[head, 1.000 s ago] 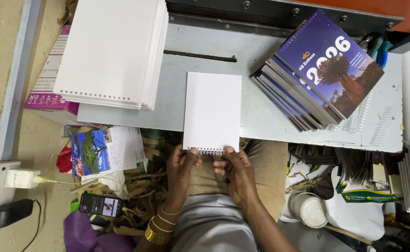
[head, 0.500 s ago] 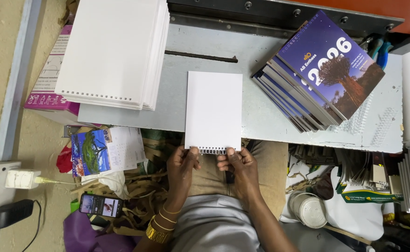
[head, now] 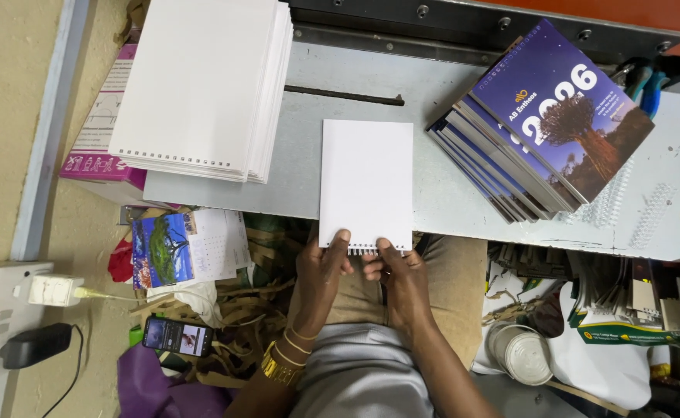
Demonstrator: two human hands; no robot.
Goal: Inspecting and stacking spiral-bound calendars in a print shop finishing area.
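A person is working at a grey metal workbench (head: 464, 209), holding a small white punched-paper booklet (head: 367, 182) that is lying flat on the bench with its perforated bottom edge overhanging the near rim. The left hand (head: 321, 271) is pinching the booklet's lower left corner, thumb on top, while the right hand (head: 398, 271) is gripping the lower right part of the same edge, fingers closing on the white wire binding (head: 363, 250) that is showing along the holes. To the left, a tall stack of white punched sheets (head: 201, 85) is resting on the bench beside a pink cardboard box (head: 96, 139); to the right, a fanned pile of dark blue bound calendars with a tree picture (head: 545, 124) is sitting well apart from the booklet. A phone with a lit screen (head: 176, 335) is lying among paper scraps below. Doing this well, by the look of it, is calling for keeping the sheets squared and every loop seated in its hole, both hands steadying the edge evenly
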